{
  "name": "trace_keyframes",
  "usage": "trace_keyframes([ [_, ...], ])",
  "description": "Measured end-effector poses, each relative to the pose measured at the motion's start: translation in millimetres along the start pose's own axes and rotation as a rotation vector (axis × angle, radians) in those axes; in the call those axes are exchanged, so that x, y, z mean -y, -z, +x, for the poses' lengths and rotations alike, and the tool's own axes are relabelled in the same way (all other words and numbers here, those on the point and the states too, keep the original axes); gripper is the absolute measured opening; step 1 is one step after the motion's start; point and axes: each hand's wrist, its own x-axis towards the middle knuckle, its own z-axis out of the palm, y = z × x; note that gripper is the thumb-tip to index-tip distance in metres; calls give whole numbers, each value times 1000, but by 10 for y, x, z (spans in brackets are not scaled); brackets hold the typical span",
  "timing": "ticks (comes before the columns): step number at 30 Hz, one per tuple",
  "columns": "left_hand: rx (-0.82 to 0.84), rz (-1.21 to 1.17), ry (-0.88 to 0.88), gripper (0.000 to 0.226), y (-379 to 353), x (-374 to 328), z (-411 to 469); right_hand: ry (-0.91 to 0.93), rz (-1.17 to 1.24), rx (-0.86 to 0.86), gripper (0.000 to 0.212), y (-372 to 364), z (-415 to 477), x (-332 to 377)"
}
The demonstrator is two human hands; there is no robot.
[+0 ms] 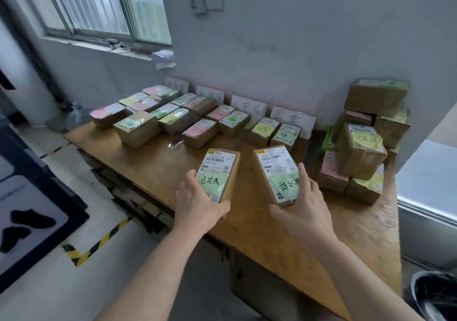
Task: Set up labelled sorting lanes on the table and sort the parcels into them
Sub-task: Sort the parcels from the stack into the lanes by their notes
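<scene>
Nearest, at 6 o'clock, the left hand (197, 198) grips 1 small brown cardboard parcel with a green note (220, 172), fingers curled round its near end. The right hand (300, 197) clasps a 2nd green-noted cardboard parcel (273, 170) the same way, over the wooden table (153, 162). Both look light and stiff (the tape may be slick), so the long edges seem the best hold. Sorted parcel rows (173, 115) lie at 11 o'clock, white lane cards (248, 107) at 12, and a stacked pile (363, 147) at 2.

Near left parcel (232, 172) and near right parcel (262, 180): brown cardboard, white shipping labels (217, 162) with black barcodes, pale green notes (210, 181) with black handwriting. Rowed parcels (197, 140) carry pink, yellow and green slips (several blurred). Table (153, 162) is ochre wood; floor tape (99, 244) is striped yellow and black.
</scene>
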Motion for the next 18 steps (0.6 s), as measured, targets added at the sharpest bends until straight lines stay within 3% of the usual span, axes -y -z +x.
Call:
trace_keyframes([
  [10,30,125,-186,113,851,892,772,-33,4,-69,114,-872,64,1146],
  [18,11,30,-165,91,1155,1178,1290,-18,-37,-82,106,-1192,326,1576],
])
